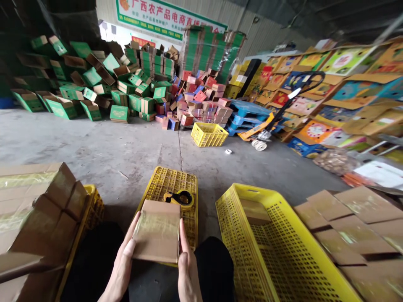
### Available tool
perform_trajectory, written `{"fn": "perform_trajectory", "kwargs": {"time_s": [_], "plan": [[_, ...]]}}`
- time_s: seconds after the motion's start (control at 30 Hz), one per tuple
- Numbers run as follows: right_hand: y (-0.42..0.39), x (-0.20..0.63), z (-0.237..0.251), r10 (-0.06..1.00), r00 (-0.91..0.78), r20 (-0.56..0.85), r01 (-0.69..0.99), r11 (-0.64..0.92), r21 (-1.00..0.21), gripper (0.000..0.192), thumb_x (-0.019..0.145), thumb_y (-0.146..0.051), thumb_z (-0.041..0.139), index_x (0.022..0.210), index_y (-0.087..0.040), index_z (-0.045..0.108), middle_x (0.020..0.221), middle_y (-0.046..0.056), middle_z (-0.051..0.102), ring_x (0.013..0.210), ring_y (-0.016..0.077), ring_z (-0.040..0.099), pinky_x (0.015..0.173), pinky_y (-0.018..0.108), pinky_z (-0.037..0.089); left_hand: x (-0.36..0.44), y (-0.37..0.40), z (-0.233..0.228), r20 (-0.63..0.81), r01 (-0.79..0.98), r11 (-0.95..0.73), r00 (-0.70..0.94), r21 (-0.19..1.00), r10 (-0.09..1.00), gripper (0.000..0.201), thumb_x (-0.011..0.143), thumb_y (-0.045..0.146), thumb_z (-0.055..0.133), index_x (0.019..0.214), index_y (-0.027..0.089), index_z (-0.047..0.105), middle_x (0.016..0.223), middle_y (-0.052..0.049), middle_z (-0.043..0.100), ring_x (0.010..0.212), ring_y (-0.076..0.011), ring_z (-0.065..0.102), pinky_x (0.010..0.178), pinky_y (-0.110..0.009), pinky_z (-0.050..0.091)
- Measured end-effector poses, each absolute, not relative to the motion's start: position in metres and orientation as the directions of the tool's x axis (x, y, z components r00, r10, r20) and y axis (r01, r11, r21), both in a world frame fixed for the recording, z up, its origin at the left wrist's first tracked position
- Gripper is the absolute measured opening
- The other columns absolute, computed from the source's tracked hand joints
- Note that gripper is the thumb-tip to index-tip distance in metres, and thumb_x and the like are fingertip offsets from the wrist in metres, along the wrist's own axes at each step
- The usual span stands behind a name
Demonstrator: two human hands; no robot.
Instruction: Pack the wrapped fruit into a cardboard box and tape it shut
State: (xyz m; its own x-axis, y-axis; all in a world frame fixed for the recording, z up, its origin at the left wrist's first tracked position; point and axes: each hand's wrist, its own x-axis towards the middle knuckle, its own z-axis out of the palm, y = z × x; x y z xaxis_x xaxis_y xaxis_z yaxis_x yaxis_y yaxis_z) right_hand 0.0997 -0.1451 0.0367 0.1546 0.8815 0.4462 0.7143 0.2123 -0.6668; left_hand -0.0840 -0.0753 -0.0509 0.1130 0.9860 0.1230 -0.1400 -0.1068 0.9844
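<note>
One taped cardboard box (157,233), between left hand (124,256) and right hand (186,261), both clamped on its sides

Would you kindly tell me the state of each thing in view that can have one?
Held carton: closed, tape across its top
Left hand: gripping the held carton's left side
Right hand: gripping its right side
Tape dispenser: lying on the middle crate
Middle crate: grid face up
Right-hand crate: upright, open-topped, carton inside
Far crate: upright, open-topped
Green boxes: heaped
Blue pallets: stacked
</note>
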Motion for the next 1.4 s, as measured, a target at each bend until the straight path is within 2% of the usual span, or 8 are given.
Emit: {"fn": "perform_trajectory", "kwargs": {"time_s": [0.13,0.33,0.47,0.6,0.7,0.87,1.17,1.4], "plan": [[-0.149,0.101,0.046,0.857,0.090,0.507,0.779,0.257,-0.572,0.070,0.109,-0.055,0.006,0.171,-0.022,0.013,0.165,0.012,0.045,0.151,0.0299,0.045,0.111,0.046,0.056,-0.071,-0.082,-0.058,0.004,-0.327,0.041,0.137,0.944,0.991,0.064,0.108,0.057,0.031,0.166,0.029,0.034,0.161,-0.006,0.052,0.144,-0.0342,0.054,0.112,-0.050,0.055],[-0.144,0.098,0.039,0.901,-0.038,0.431,0.855,0.253,-0.453,0.079,0.107,-0.066,0.013,0.171,-0.020,0.013,0.169,0.011,0.039,0.154,0.0303,0.039,0.120,0.046,0.047,-0.072,-0.084,-0.077,-0.111,-0.333,0.153,0.142,0.930,0.984,0.063,0.108,0.059,0.036,0.164,0.030,0.039,0.162,-0.005,0.051,0.146,-0.0322,0.052,0.116,-0.049,0.050],[-0.127,0.071,0.012,0.924,-0.111,0.366,0.896,0.252,-0.366,0.077,0.109,-0.061,0.033,0.171,-0.020,0.011,0.169,0.010,0.037,0.154,0.0302,0.040,0.124,0.050,0.043,-0.108,-0.069,-0.077,-0.084,-0.092,0.084,0.013,0.992,0.996,0.061,0.103,0.057,0.054,0.157,0.029,0.050,0.160,-0.006,0.052,0.151,-0.0332,0.045,0.123,-0.054,0.039],[-0.110,0.047,-0.021,0.933,-0.142,0.332,0.906,0.257,-0.335,0.072,0.107,-0.051,0.051,0.168,-0.019,0.028,0.164,0.009,0.046,0.151,0.0323,0.045,0.122,0.055,0.044,-0.134,-0.061,-0.067,-0.111,0.066,0.102,0.146,0.993,0.983,0.059,0.107,0.060,0.039,0.146,0.023,0.064,0.153,-0.009,0.059,0.147,-0.0347,0.050,0.124,-0.061,0.032],[-0.105,0.039,-0.036,0.948,-0.140,0.287,0.905,0.240,-0.351,0.068,0.106,-0.052,0.053,0.163,-0.017,0.040,0.162,0.011,0.049,0.150,0.0334,0.046,0.123,0.057,0.042,-0.131,-0.064,-0.068,-0.047,0.155,0.018,0.190,0.988,0.981,0.057,0.108,0.057,0.041,0.151,0.023,0.059,0.161,-0.009,0.050,0.153,-0.0313,0.041,0.127,-0.057,0.025],[-0.112,0.049,-0.038,0.957,-0.145,0.250,0.907,0.230,-0.352,0.062,0.109,-0.047,0.048,0.163,-0.018,0.040,0.163,0.010,0.047,0.152,0.0301,0.044,0.126,0.054,0.037,-0.119,-0.071,-0.079,0.118,0.325,-0.193,0.237,0.926,0.964,0.051,0.108,0.046,0.050,0.156,0.030,0.052,0.172,-0.003,0.033,0.155,-0.0251,0.038,0.128,-0.043,0.028],[-0.171,0.130,-0.059,0.927,0.078,0.367,0.975,0.007,-0.224,0.067,0.109,-0.046,0.047,0.169,-0.023,0.026,0.162,0.013,0.049,0.147,0.0324,0.051,0.119,0.053,0.047,-0.115,-0.073,-0.076,0.168,0.455,-0.231,0.176,0.860,0.970,0.050,0.106,0.041,0.054,0.156,0.037,0.053,0.167,-0.002,0.044,0.145,-0.0332,0.054,0.115,-0.050,0.051],[-0.187,0.141,-0.080,0.864,0.309,0.397,0.887,-0.111,-0.448,0.065,0.113,-0.039,0.038,0.171,-0.020,0.016,0.168,0.016,0.038,0.149,0.0299,0.049,0.113,0.045,0.055,-0.113,-0.077,-0.082,0.169,0.490,-0.219,0.146,0.844,0.975,0.055,0.106,0.044,0.053,0.159,0.032,0.049,0.164,-0.005,0.048,0.145,-0.0327,0.054,0.122,-0.051,0.044]]}}
